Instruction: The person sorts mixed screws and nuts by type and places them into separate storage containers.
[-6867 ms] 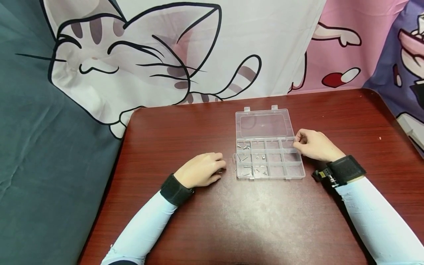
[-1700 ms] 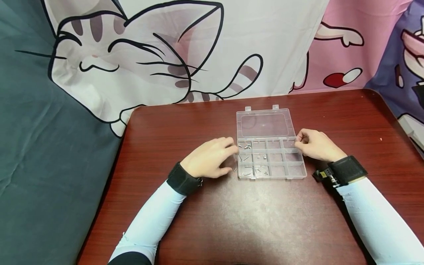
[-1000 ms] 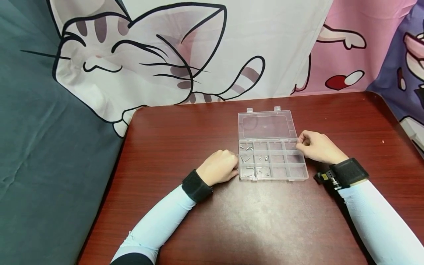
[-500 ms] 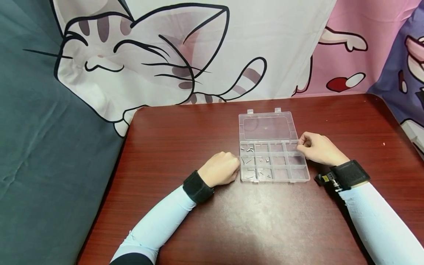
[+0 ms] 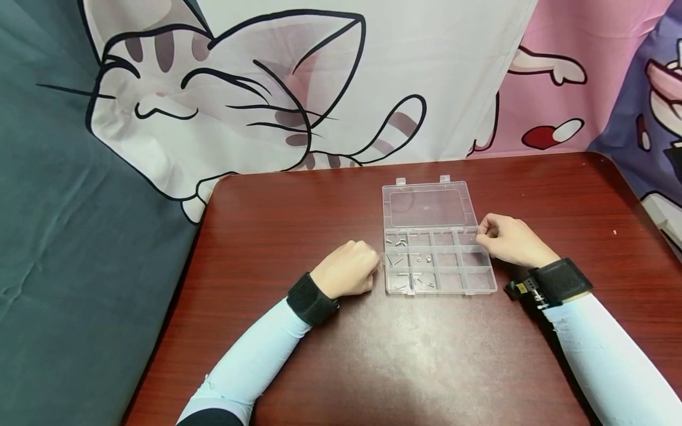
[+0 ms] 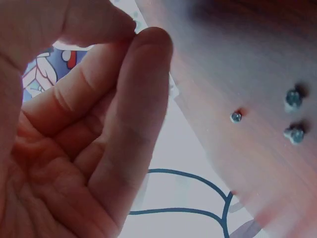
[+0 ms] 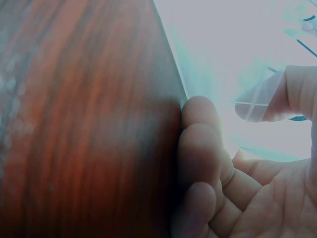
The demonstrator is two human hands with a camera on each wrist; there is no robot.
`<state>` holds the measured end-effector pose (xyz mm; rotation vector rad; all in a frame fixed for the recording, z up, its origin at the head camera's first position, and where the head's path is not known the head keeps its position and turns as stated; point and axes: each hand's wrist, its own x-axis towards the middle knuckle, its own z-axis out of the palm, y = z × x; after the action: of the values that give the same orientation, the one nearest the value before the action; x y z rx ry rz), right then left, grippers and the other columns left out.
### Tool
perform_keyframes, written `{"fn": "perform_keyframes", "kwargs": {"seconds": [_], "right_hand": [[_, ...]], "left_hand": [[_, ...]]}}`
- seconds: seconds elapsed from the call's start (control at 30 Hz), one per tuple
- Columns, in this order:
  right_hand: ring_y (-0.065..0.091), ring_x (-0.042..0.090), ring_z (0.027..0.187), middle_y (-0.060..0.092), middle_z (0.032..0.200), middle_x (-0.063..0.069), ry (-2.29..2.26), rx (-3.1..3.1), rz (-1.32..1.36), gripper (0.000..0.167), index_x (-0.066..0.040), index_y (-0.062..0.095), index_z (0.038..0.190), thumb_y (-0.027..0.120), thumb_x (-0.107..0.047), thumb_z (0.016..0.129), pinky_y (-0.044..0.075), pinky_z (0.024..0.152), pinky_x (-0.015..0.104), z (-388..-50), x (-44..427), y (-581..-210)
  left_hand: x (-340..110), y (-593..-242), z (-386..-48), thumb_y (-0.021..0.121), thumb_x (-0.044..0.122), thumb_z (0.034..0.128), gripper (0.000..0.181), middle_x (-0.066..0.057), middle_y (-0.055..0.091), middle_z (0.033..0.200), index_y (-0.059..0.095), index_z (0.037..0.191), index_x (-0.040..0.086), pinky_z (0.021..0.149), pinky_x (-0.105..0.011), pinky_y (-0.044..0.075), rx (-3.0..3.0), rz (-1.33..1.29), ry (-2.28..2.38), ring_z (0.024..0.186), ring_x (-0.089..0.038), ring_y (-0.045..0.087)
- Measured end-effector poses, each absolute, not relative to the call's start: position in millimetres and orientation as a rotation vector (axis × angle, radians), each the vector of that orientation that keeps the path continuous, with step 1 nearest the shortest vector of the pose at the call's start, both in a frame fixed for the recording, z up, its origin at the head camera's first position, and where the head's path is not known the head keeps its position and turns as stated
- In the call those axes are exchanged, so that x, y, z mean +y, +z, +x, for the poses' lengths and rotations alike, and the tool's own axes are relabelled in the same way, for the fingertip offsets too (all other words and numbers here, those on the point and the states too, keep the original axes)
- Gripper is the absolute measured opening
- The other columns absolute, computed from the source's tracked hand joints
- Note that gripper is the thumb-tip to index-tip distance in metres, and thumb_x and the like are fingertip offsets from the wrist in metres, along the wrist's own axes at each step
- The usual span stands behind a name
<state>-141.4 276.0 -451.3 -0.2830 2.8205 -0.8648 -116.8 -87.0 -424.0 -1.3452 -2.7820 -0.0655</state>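
A clear plastic compartment box [image 5: 450,278] lies on the table with its lid [image 5: 430,205] folded back. Its left compartments hold several small screws [image 5: 395,260] and nuts [image 5: 423,258]. My left hand [image 5: 346,269] hovers just left of the box. In the left wrist view, its thumb and index finger [image 6: 143,74] pinch a tiny dark piece, almost wholly hidden by the fingertips. Three small loose screws [image 6: 293,99] stand on the table near that hand. My right hand [image 5: 514,239] grips the box's right wall, the thumb showing through clear plastic in the right wrist view.
The reddish-brown wooden table [image 5: 453,355] carries the box near its far edge. Behind it hangs a white curtain [image 5: 453,77] with a cat drawing. A tiny pale speck [image 5: 614,232] lies on the table at right.
My left hand has moved right from the bare table to the box's left edge, its fingers closing into a pinch, then drew back slightly. The right hand keeps its hold on the box.
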Motion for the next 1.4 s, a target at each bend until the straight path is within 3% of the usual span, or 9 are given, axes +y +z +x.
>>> {"fn": "perform_keyframes", "kwargs": {"seconds": [0.33, 1.0, 1.4], "right_hand": [[0.055, 0.017, 0.069, 0.062, 0.074, 0.002, -0.859, 2.813, -0.268, 0.010, -0.011, 0.061, 0.091, 0.061, -0.020, 0.094, 0.041, 0.060, 0.030, -142.4, 273.7, -449.6], [0.054, 0.017, 0.069, 0.061, 0.074, 0.002, -0.848, 2.825, -0.264, 0.011, -0.010, 0.060, 0.091, 0.062, -0.021, 0.094, 0.039, 0.061, 0.030, -141.7, 274.8, -448.4], [0.052, 0.016, 0.068, 0.059, 0.072, 0.000, -0.869, 2.822, -0.263, 0.012, -0.010, 0.060, 0.091, 0.062, -0.021, 0.095, 0.038, 0.060, 0.028, -140.6, 273.8, -449.0]], "left_hand": [[-91.4, -415.1, -118.2, 0.060, -0.003, 0.0788, 0.019, 0.005, 0.050, 0.071, 0.067, 0.081, 0.015, 0.057, -0.028, 0.045, -2.761, -1.374, -0.260, 0.061, -0.011, 0.050], [-78.9, -405.7, -118.2, 0.060, -0.002, 0.0772, 0.019, 0.004, 0.047, 0.074, 0.055, 0.077, 0.017, 0.058, -0.029, 0.044, -2.628, -1.436, -0.298, 0.061, -0.013, 0.047], [-47.5, -396.5, -114.1, 0.060, 0.002, 0.0829, 0.017, 0.005, 0.048, 0.076, 0.056, 0.080, 0.018, 0.061, -0.028, 0.044, -2.612, -1.500, -0.253, 0.065, -0.011, 0.050]]}}
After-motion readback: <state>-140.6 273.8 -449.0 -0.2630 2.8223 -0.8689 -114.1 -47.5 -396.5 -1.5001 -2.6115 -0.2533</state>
